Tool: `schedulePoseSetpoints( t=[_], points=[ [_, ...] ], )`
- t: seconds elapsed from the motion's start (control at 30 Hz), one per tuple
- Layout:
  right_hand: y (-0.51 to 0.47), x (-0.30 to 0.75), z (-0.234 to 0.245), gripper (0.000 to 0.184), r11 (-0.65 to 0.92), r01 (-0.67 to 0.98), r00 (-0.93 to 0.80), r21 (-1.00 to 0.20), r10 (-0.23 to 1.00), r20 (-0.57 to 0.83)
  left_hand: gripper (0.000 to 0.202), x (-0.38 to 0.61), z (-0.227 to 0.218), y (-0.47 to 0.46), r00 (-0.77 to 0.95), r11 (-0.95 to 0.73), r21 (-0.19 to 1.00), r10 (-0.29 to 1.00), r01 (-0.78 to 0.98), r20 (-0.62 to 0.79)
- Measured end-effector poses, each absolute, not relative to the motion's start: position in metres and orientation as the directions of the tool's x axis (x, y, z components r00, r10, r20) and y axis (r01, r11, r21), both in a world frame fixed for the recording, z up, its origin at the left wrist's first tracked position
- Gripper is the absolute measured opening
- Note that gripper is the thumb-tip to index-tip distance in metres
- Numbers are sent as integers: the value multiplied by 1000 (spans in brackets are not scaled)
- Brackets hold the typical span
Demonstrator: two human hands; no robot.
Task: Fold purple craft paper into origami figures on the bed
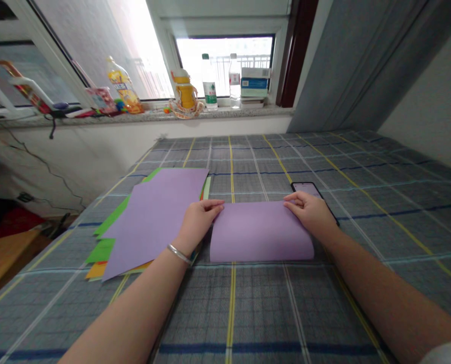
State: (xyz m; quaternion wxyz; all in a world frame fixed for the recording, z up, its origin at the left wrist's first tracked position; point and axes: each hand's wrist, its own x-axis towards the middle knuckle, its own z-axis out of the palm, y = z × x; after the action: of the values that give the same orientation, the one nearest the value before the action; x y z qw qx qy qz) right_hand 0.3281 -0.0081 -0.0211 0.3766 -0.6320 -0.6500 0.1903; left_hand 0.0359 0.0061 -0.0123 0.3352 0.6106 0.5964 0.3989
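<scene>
A sheet of purple paper (261, 232) lies bent over on itself, its rounded fold towards me and its edges together at the far side. My left hand (199, 220) pinches the far left corner between thumb and fingers; a silver bangle circles that wrist. At the far right corner, my right hand (310, 212) pinches the same sheet. Just left of my left hand, a pile of coloured paper (157, 212) has purple on top, with green and orange edges poking out. Partly hidden behind my right hand is a smartphone (305, 188).
A grey checked cloth (270, 308) covers the surface. Beyond it, the windowsill (142, 119) holds a yellow drink bottle (123, 88), a yellow flask (186, 93), two clear bottles including a green-capped one (209, 86), and stacked boxes (254, 83). A grey curtain (346, 65) hangs at right.
</scene>
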Motion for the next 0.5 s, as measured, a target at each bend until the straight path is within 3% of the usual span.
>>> schedulePoseSetpoints(
  t=[0.2, 0.5],
  points=[
    [18, 324, -10, 14, 117, 788, 10, -604, 979, 203, 22, 36, -14, 34, -6, -35, 908, 999, 418, 41],
    [43, 312, -18, 17, 67, 937, -8, -343, 985, 173, 11, 39, -27, 60, 82, -123, 697, 992, 707, 93]
  ],
)
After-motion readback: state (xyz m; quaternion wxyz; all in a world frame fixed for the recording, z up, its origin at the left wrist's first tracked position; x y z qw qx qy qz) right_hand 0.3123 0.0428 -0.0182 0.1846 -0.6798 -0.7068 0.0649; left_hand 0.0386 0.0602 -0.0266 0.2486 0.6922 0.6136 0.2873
